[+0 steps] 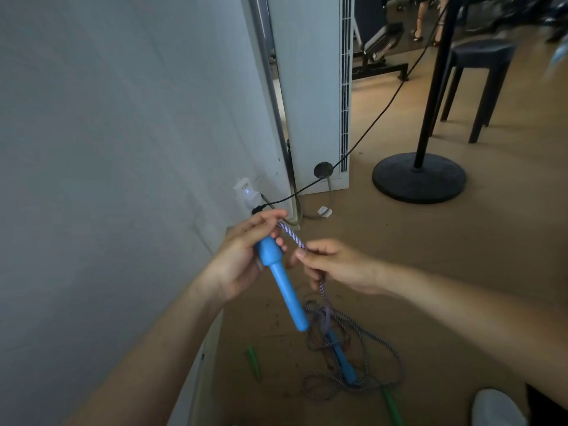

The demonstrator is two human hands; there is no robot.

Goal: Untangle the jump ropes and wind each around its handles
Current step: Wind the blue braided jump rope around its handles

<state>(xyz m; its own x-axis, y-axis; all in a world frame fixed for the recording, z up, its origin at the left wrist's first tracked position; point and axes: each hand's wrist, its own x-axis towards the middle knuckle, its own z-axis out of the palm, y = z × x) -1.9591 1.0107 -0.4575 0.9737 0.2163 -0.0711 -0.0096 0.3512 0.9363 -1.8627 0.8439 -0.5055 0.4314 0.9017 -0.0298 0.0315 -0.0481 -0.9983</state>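
Note:
My left hand [242, 259] grips the thick end of a blue jump-rope handle [284, 287], which slants down to the right. A purple-and-white braided rope [292, 236] leaves the handle's top, and my right hand [335, 265] pinches it a short way along. From there the rope drops to a tangled pile [353, 348] on the floor. A second blue handle [342, 359] lies in that tangle. One green handle [253, 361] lies left of the pile, another green handle [392, 407] below it.
A white wall [123, 149] stands close on the left, with a plugged-in adapter [246, 195] and a black cable [368, 130]. A white air-conditioner cabinet [310, 87], a black round stand base [418, 179] and a dark stool [479, 75] stand behind. A white shoe [498, 408] shows bottom right.

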